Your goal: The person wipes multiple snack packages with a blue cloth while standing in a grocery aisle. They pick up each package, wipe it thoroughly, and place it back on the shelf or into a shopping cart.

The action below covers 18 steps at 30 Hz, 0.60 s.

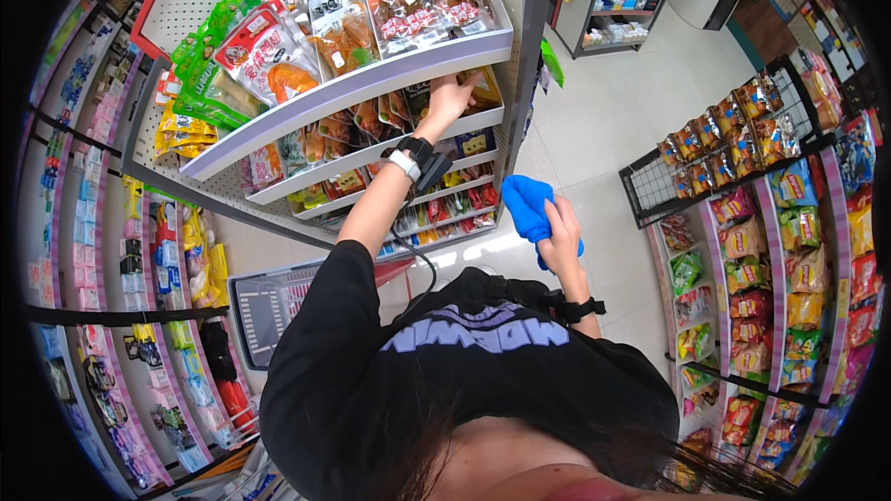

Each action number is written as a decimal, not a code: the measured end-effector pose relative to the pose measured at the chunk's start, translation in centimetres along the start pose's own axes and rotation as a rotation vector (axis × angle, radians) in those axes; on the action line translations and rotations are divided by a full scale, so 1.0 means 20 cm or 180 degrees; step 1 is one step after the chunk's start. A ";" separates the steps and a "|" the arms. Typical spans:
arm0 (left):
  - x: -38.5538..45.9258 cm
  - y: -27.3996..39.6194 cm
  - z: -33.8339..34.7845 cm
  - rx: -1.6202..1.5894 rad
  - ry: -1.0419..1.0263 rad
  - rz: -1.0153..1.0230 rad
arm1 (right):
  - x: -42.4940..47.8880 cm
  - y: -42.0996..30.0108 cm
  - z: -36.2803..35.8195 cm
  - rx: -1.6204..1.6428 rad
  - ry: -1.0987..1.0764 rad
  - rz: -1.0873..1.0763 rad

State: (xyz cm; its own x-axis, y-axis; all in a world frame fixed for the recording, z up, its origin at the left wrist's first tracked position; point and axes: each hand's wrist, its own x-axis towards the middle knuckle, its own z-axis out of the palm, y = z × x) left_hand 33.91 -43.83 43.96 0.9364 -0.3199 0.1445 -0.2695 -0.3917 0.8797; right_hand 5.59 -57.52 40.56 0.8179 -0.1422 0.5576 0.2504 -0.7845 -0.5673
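Observation:
My left hand point(451, 99) reaches into the second tier of a display shelf, under the upper tier's front edge point(348, 80). Around its fingers are a black packet point(418, 101) and a black-and-gold packet point(490, 89). The fingertips are partly hidden, so whether they grip a packet is unclear. Out in front of the body, my right hand point(561, 240) holds a bunched blue cloth point(527, 203). Above my left hand, a white bin point(507, 42) on the top tier holds small red-and-clear snack packs point(431, 7), beside larger vacuum-packed meat snacks point(268, 59).
A grey shopping basket point(254, 320) stands left of my body. Shelves of small packaged goods point(87, 223) line the left side. At right are racks of chip bags point(748, 271) and a wire basket point(651, 184) with snack packs. Pale floor tiles point(598, 132) run between.

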 end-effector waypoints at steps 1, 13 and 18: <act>-0.01 -0.01 0.00 0.0296 -0.0040 0.0172 | -0.01 0.01 0.00 -0.0013 -0.0011 0.0007; -0.23 -0.02 -0.04 0.2209 0.0276 0.0843 | 0.10 -0.02 0.08 0.0290 -0.0500 -0.0228; -0.54 -0.11 -0.25 0.0580 -0.0501 0.1270 | 0.19 -0.13 0.18 0.0855 -0.0552 -0.0408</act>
State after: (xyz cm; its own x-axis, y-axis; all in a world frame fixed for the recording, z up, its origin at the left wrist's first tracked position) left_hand 25.48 -35.26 42.79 0.7099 -0.5978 0.3725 -0.6499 -0.3522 0.6734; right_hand 9.84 -53.93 41.92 0.8410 0.0701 0.5364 0.4654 -0.5991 -0.6515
